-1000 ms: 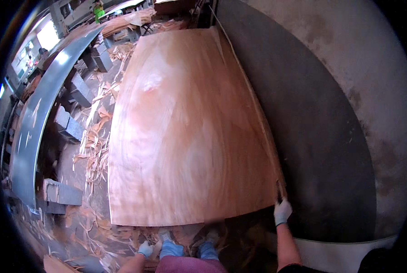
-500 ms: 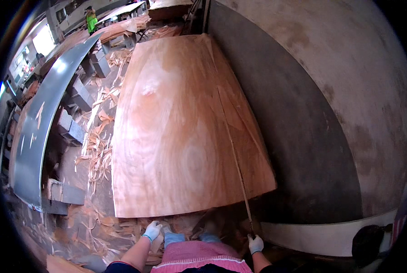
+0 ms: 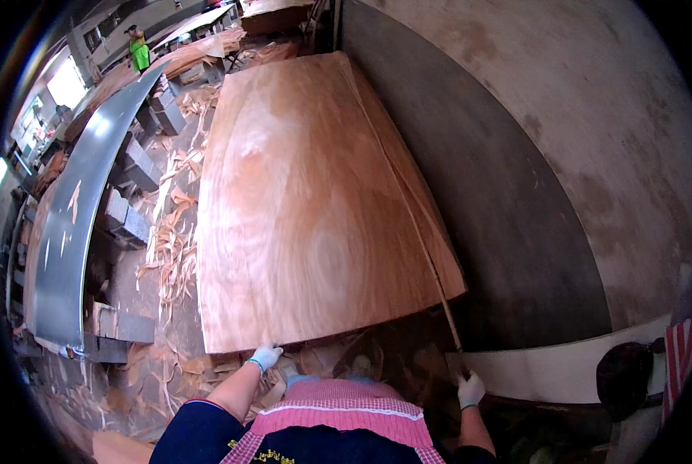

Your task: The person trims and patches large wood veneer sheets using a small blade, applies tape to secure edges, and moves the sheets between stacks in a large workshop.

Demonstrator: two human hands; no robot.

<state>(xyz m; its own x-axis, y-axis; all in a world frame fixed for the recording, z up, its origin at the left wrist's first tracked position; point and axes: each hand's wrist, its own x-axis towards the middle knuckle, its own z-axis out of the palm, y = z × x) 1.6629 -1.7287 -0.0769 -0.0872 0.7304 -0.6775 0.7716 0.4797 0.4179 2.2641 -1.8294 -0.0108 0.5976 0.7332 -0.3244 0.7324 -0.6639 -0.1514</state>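
A broad stack of thin reddish-brown wood veneer sheets (image 3: pixel 307 201) lies before me, its top sheet smooth and grained. My left hand (image 3: pixel 266 356), in a white glove, is at the near edge of the top veneer sheet, left of the middle, its fingers closed at that edge. A long thin stick (image 3: pixel 429 264) runs lengthwise along the right part of the stack and sticks out past its near edge. Around the stick's near end, my gloved right hand (image 3: pixel 470 389) is closed. Both hands are apart from each other.
On the left, a long dark glossy panel (image 3: pixel 91 178) rests on grey blocks (image 3: pixel 126 325). Veneer scraps (image 3: pixel 172 247) litter the floor between. A wall (image 3: pixel 470 155) with a dark lower band borders the right. Far back stands a person in a green top (image 3: pixel 139 52).
My left hand has come up to the sheet's near edge. The right hand has shifted right and forward with the stick, whose near part now lies closer to the stack's right side.
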